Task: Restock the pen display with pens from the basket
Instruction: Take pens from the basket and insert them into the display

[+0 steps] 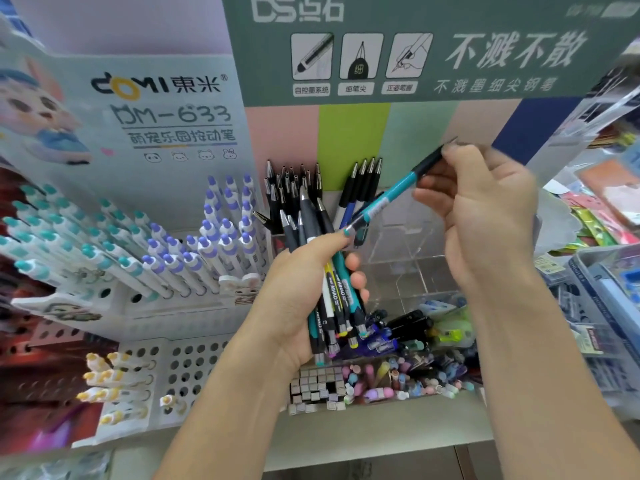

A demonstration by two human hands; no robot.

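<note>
**A:** What is each hand doing?

**B:** The left hand [311, 289] has its grip curled round a bundle of pens [334, 306], tips pointing down and clips up. The barrels are black, white, yellow and teal. The right hand [485, 209] pinches a single teal pen [391, 194] by its dark upper end between thumb and fingertips. That pen slants down to the left, and its lower end sits at the top of the bundle, by the left thumb.

**A:** And the display?

**B:** Straight ahead is a clear acrylic tiered display [408, 244] under a green header card [415, 46]. Black-capped pens [294, 188] stand packed in its upper left compartment, and a few more [363, 181] lean in the next one. The compartments to the right of those, behind the teal pen, look bare; their clear walls are hard to trace. Lower tiers hold dark and purple pens [381, 337], and the front row holds pastel-topped ones [381, 382].

**A:** Any room to move?

**B:** Open space lies between the two hands, above the bare compartments. On the left, a white peg-hole rack [180, 368] of teal and purple click pens [194, 251] stands just beside the acrylic display. On the right, a clear plastic bin [602, 306] sits near the right forearm. I cannot see a basket.
</note>
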